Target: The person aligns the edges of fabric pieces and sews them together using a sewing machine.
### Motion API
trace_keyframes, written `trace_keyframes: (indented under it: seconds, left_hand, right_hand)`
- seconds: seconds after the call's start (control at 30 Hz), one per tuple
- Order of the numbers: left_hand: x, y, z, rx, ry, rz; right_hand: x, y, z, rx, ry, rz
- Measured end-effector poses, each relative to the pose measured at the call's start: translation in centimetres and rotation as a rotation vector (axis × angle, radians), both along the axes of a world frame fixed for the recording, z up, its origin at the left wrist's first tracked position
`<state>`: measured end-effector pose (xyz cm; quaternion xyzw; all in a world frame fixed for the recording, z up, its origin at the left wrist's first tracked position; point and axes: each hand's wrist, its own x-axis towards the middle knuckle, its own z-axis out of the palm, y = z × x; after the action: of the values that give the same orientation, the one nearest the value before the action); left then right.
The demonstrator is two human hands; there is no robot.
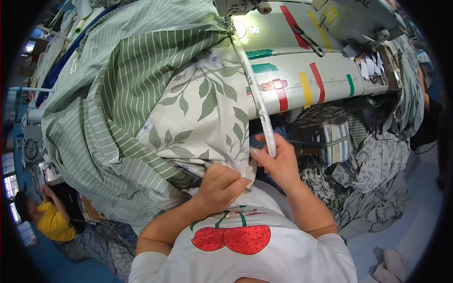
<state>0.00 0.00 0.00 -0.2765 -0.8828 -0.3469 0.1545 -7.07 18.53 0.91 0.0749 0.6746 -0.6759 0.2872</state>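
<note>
Left hand (222, 185) closed on lower edge of leaf-printed cream fabric (200, 106). Right hand (279, 162) pinches long white zipper strip (258, 101) running up to sewing machine needle head (236, 8). Green striped cloth (108, 104) heaped at left; pale table (330, 75) bears coloured tape marks.

A cream fabric (198, 108) printed with green leaves, backed by green-and-white stripes, drapes in folds off the table's left side. Its white folded edge strip (260, 106) runs taut from the sewing needle down toward the person's lap.
</note>
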Motion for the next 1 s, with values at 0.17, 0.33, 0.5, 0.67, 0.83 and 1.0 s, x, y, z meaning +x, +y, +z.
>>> trace_keyframes:
  seconds: [0.17, 0.33, 0.5, 0.67, 0.83, 1.0]
  left_hand:
    - [1.7, -0.7, -1.0, -0.120, -0.158, -0.277]
    - [1.4, 0.1, 0.2, -0.010, -0.218, -0.055]
    - [-1.5, 3.5, -0.8, 0.175, 0.055, 0.360]
    - [-1.8, 3.9, -3.4, 0.363, 0.017, 0.337]
    - [-1.9, 2.2, -2.0, 0.234, -0.158, 0.384]
    - [-2.5, 1.6, -0.8, 0.208, 0.073, 0.315]
  right_hand:
    - [-1.1, -1.8, -1.7, -0.065, 0.150, 0.064]
    - [-0.8, -1.0, -2.3, -0.087, 0.007, 0.119]
    - [0.1, -1.3, -0.3, -0.396, -0.291, 0.012]
    - [0.1, -1.3, 0.2, -0.323, -0.167, -0.047]
    - [1.5, -0.5, 1.2, -0.098, 0.165, -0.039]
    - [3.0, 1.1, 3.0, -0.081, 0.275, -0.162]
